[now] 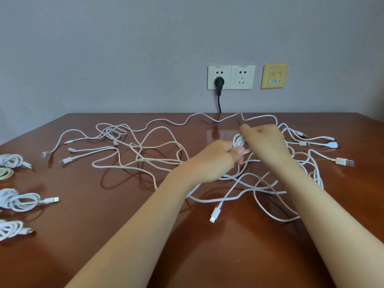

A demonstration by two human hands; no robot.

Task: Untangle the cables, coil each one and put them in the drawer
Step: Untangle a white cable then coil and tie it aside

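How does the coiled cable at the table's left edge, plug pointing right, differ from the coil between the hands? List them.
The finished coil lies untouched on the table; the held coil is gripped by the left hand and right hand. The finished coil's plug pokes out free; the held coil's ends are hidden. The finished coil lies apart from the tangle; the held coil is amid it. Both are white loops.
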